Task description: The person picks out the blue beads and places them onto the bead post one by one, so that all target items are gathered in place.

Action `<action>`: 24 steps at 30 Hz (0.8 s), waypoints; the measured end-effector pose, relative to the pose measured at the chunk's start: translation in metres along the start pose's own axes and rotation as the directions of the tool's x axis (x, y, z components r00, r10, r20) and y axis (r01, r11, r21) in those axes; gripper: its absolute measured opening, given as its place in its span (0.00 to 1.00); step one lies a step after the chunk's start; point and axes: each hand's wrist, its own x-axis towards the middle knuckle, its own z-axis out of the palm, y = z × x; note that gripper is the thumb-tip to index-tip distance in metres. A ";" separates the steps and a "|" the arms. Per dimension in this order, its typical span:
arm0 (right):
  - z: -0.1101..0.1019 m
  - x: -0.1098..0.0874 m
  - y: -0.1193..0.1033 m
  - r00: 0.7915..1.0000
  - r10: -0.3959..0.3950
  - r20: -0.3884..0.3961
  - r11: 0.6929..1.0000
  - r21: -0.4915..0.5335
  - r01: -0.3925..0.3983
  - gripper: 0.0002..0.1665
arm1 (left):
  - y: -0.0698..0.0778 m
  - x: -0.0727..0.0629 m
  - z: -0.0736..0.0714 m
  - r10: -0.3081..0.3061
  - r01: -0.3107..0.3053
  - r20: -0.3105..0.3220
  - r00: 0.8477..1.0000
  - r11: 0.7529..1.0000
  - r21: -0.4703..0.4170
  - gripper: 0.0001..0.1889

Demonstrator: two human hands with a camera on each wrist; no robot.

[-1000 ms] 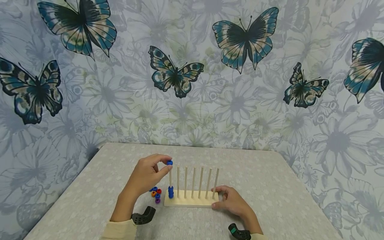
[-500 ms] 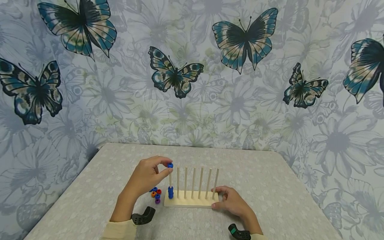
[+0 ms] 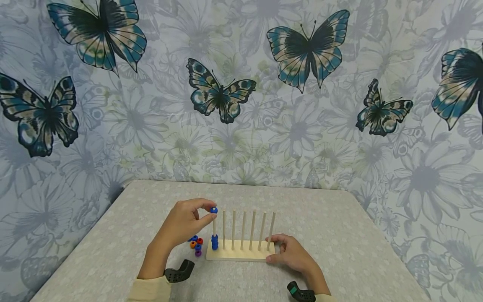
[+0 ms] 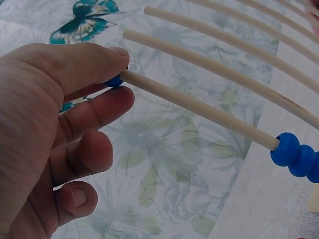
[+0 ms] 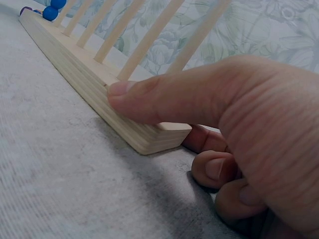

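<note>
My left hand (image 3: 185, 222) pinches a blue bead (image 3: 214, 210) between thumb and forefinger at the top of the leftmost peg (image 4: 199, 109). In the left wrist view the fingers mostly cover this bead (image 4: 114, 81), and the peg's end sits in it. Lower on the same peg, several blue beads (image 3: 214, 242) are stacked down at the base. The wooden pegboard (image 3: 241, 253) carries a row of upright pegs; the others bear no beads. At its right end my right hand (image 3: 292, 253) grips the board (image 5: 144, 134), thumb on the near edge and fingers behind.
Left of the board lies a small group of loose beads: blue, orange, a red bead (image 3: 200, 240) and a purple bead (image 3: 198, 253). A pale patterned cloth covers the table (image 3: 339, 235). Behind it stands a butterfly-print wall (image 3: 241, 147).
My left hand has come down slightly with the blue bead, from above the peg's tip to around it. The right hand and the board have stayed put.
</note>
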 end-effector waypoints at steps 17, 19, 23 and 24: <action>0.001 0.001 0.001 1.000 -0.003 0.009 1.000 0.009 0.003 0.35 | -0.002 0.000 -0.002 -0.027 0.027 0.012 1.000 1.000 0.016 0.13; 0.000 0.001 0.001 1.000 -0.004 0.011 1.000 0.014 0.004 0.35 | -0.003 0.000 -0.002 -0.023 0.022 0.006 1.000 1.000 0.020 0.13; 0.000 0.001 0.003 1.000 -0.001 0.010 1.000 0.013 0.001 0.35 | -0.004 -0.001 -0.003 -0.015 0.015 0.002 1.000 1.000 0.012 0.13; 0.000 0.001 0.003 1.000 0.000 0.010 1.000 0.013 0.000 0.35 | -0.004 0.000 -0.003 -0.013 0.013 0.001 1.000 1.000 0.012 0.13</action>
